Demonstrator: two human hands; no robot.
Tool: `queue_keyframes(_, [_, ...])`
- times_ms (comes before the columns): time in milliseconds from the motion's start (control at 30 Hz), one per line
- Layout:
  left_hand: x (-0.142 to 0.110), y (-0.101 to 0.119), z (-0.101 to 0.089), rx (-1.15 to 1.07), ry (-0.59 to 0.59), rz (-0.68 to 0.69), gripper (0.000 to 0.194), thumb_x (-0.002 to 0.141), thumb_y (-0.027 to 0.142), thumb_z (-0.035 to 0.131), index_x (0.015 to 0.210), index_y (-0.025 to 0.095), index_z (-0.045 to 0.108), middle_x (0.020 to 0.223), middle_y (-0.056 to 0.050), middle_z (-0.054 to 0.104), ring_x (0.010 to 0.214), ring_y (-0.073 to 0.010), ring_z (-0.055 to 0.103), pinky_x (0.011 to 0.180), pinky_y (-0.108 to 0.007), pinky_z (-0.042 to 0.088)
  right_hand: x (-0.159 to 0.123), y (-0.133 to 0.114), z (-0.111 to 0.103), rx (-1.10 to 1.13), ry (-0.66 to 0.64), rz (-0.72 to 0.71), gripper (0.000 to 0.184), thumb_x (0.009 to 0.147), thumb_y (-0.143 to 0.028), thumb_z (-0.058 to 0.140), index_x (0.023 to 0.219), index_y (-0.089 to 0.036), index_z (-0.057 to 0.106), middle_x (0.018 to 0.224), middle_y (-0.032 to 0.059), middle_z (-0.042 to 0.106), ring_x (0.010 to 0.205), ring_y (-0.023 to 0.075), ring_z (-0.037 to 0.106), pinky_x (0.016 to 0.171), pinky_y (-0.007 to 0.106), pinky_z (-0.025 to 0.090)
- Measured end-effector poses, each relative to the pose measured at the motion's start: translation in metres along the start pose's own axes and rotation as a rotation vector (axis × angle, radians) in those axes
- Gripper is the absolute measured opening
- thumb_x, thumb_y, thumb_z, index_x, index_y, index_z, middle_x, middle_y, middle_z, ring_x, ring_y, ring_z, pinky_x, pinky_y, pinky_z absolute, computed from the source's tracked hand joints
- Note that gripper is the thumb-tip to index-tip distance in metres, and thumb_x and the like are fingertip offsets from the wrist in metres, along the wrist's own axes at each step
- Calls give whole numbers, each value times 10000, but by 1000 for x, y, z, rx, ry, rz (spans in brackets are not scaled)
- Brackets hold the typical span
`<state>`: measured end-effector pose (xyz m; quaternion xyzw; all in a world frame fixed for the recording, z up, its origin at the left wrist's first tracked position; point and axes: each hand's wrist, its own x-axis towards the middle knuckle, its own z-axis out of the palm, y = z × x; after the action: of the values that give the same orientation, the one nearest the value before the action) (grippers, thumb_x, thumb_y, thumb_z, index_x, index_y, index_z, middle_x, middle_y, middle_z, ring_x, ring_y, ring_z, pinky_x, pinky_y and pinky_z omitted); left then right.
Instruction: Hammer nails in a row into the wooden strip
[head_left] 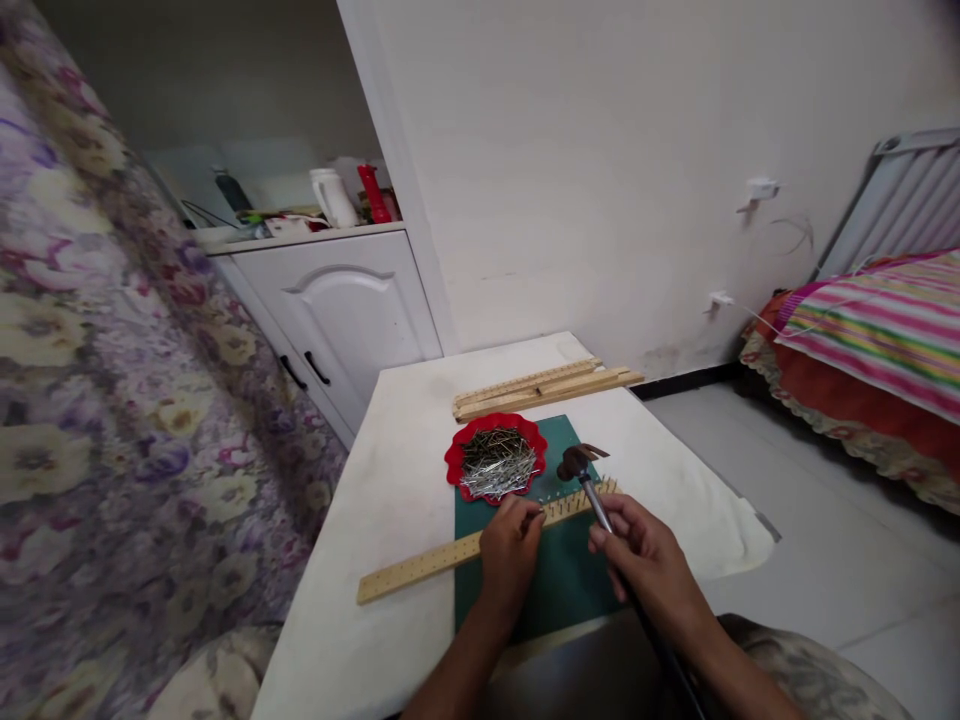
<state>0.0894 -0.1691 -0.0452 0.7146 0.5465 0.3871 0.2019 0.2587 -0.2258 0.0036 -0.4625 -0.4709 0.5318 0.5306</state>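
My right hand [649, 560] is wrapped round the shaft of a claw hammer [592, 490], whose head is raised over the far edge of the wooden strip. The strip [420, 568] has rows of small holes and lies slantwise across a green cutting mat [570, 570]. Several nails [574, 500] stand upright in its right part. My left hand [511, 550] rests on the strip's middle, thumb and finger pinched on what looks like a nail, mostly hidden by the fingers. Just beyond it, a red scalloped dish [455, 462] holds many loose nails, brassy behind and silvery in front.
More wooden strips [540, 390] lie at the back of the white table [337, 560]. A floral curtain [150, 400] hangs at left, beside a white cabinet [352, 310]. A bed with a striped cover [892, 320] stands at right, past the tiled floor.
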Motion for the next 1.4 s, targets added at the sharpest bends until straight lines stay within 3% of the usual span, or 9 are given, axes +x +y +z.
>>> queue_keyframes(267, [1, -1, 3, 29, -12, 2, 129, 817, 206, 513, 737, 199, 613, 776, 4, 603, 716, -126, 561, 653, -228, 385, -13, 6, 2, -139, -142, 43, 237, 827, -258, 551, 1060, -208, 556, 681, -52, 570, 374, 59, 415, 329, 164, 334])
queue_keyframes(433, [1, -4, 4, 59, -11, 10, 124, 798, 178, 513, 709, 200, 597, 743, 15, 581, 699, -120, 549, 635, -220, 362, -15, 5, 3, -301, -144, -59, 216, 808, -157, 531, 1016, -202, 569, 697, -23, 602, 629, 151, 562, 559, 236, 426])
queue_keyframes(567, [1, -4, 4, 81, -6, 2, 130, 786, 157, 510, 700, 199, 597, 725, 17, 575, 672, -121, 532, 618, -224, 347, -15, 4, 4, -388, -173, -72, 161, 795, -148, 525, 941, -203, 565, 731, -11, 620, 656, 172, 572, 619, 266, 419])
queue_keyframes(867, [-1, -4, 5, 49, -3, -5, 117, 774, 149, 508, 701, 193, 589, 734, 15, 569, 687, -121, 533, 628, -224, 349, -18, 5, 4, -412, -190, -79, 194, 807, -154, 515, 989, -204, 560, 801, 8, 655, 708, 188, 600, 653, 273, 428])
queue_keyframes(1200, [-4, 0, 5, 40, -26, -1, 129, 785, 139, 505, 704, 182, 595, 741, 4, 564, 702, -126, 545, 625, -225, 361, -15, 13, 1, -249, -183, -61, 278, 831, -201, 542, 1107, -191, 574, 812, 15, 664, 778, 197, 628, 705, 282, 472])
queue_keyframes(1300, [-9, -4, -1, -20, -34, 33, 121, 809, 157, 507, 783, 188, 621, 812, -16, 597, 757, -138, 566, 666, -232, 401, -12, 13, 1, -174, -131, -36, 303, 830, -283, 576, 1119, -195, 578, 810, 23, 668, 720, 190, 636, 646, 273, 491])
queue_keyframes(1400, [-8, -11, -19, 15, 10, 43, 115, 833, 187, 501, 827, 193, 616, 833, -24, 601, 769, -152, 565, 679, -249, 423, -9, 13, 1, -103, -119, 31, 370, 829, -391, 582, 1148, -206, 555, 718, 0, 636, 518, 138, 576, 423, 205, 418])
